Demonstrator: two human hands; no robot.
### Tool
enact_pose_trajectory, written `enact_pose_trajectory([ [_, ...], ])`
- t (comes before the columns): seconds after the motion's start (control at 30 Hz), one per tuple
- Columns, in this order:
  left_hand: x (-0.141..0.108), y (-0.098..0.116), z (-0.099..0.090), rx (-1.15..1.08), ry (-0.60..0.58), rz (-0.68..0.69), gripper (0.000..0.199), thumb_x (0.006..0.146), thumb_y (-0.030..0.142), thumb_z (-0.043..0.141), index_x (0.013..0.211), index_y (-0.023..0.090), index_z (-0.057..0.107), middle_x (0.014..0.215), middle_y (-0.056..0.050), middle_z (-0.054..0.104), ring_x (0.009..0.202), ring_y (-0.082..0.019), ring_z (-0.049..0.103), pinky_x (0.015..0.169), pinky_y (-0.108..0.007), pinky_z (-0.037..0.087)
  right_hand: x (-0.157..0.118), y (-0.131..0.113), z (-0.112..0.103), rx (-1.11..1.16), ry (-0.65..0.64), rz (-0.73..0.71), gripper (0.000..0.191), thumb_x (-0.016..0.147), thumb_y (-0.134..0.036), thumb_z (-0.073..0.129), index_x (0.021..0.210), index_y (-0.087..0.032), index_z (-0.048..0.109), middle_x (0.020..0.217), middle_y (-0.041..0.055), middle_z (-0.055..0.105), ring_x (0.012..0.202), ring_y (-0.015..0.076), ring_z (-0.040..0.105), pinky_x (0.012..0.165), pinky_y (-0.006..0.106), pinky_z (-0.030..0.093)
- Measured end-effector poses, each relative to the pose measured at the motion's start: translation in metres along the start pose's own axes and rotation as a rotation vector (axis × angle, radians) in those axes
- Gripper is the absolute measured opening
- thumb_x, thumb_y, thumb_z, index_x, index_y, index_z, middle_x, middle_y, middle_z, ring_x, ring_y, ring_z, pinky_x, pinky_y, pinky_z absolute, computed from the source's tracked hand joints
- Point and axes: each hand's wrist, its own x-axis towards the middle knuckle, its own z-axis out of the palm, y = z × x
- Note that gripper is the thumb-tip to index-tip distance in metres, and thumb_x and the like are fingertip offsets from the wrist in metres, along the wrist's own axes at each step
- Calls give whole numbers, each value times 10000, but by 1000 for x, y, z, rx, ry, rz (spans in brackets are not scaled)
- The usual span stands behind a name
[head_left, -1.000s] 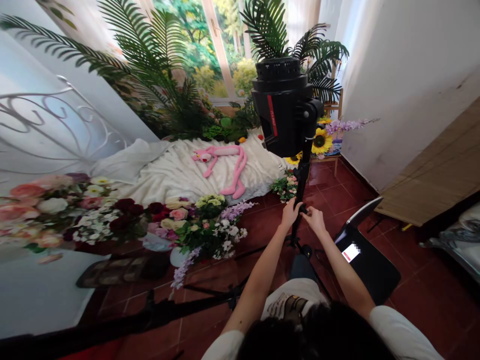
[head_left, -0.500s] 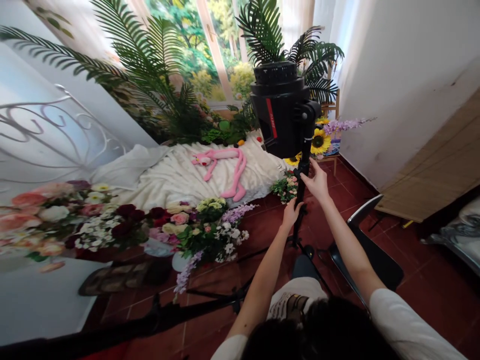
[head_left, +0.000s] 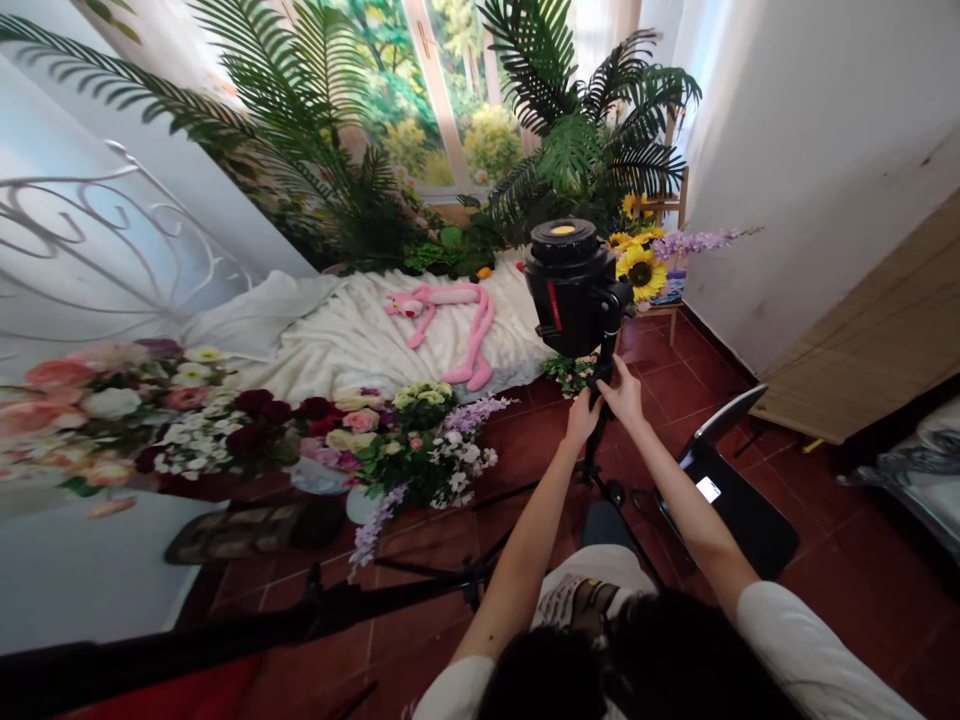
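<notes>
A black studio light (head_left: 566,290) with a red stripe is mounted on top of a black light stand (head_left: 591,450), in front of me and right of the middle. My left hand (head_left: 583,418) is closed around the stand's pole. Just above and to the right, my right hand (head_left: 622,392) grips the stand below the lamp, at what looks like its clamp collar. The two hands nearly touch. Parts of the pole and the collar are hidden behind the fingers.
A black chair (head_left: 739,510) with a phone (head_left: 708,489) on it stands right. Flowers (head_left: 405,440) line the front of the bed (head_left: 337,330), where a pink plush toy (head_left: 476,335) lies. Another black stand (head_left: 360,625) crosses the lower left. Sunflowers (head_left: 642,272) are behind the lamp.
The studio light has come down a good way toward my hands. My right hand has moved down with it, closer to my left. The phone on the chair has come into view.
</notes>
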Motion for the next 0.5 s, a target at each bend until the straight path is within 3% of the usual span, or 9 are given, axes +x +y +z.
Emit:
enact_pose_trajectory([
  [0.1, 0, 1, -2, -5, -12, -3, 265, 901, 332, 505, 1083, 178, 618, 1052, -100, 686, 961, -207, 645, 859, -327, 489, -2, -3, -10, 51, -54, -21, 624, 706, -298, 700, 1298, -219, 521, 1164, 67, 661, 1023, 216, 646, 938, 366, 505],
  [0.17, -1, 1, -2, -5, -23, -8, 272, 898, 367, 508, 1042, 173, 633, 1019, -95, 694, 918, -197, 651, 830, -309, 489, -12, 3, -21, 30, -66, -30, 510, 731, -351, 695, 1208, -216, 575, 1105, 73, 680, 949, 199, 663, 872, 334, 524],
  [0.3, -2, 0, -1, 23, -8, -12, 332, 882, 460, 509, 970, 172, 647, 915, -67, 696, 822, -175, 644, 770, -274, 475, -46, 28, -39, -257, -30, 48, 300, 842, -481, 566, 959, -211, 625, 893, 64, 701, 801, 191, 664, 769, 311, 502],
  [0.4, -2, -2, 1, 40, 2, 3, 369, 877, 495, 502, 952, 165, 649, 874, -59, 686, 763, -165, 626, 732, -264, 459, -62, 47, -35, -399, -72, 181, 357, 872, -556, 481, 852, -222, 606, 757, 41, 675, 727, 201, 645, 719, 302, 467],
  [0.5, -2, -2, 2, 35, 4, 2, 384, 878, 503, 493, 951, 158, 647, 858, -59, 680, 745, -163, 616, 710, -259, 450, -65, 59, -16, -238, -56, 283, 397, 892, -562, 415, 770, -222, 580, 680, 23, 644, 660, 183, 617, 656, 267, 442],
])
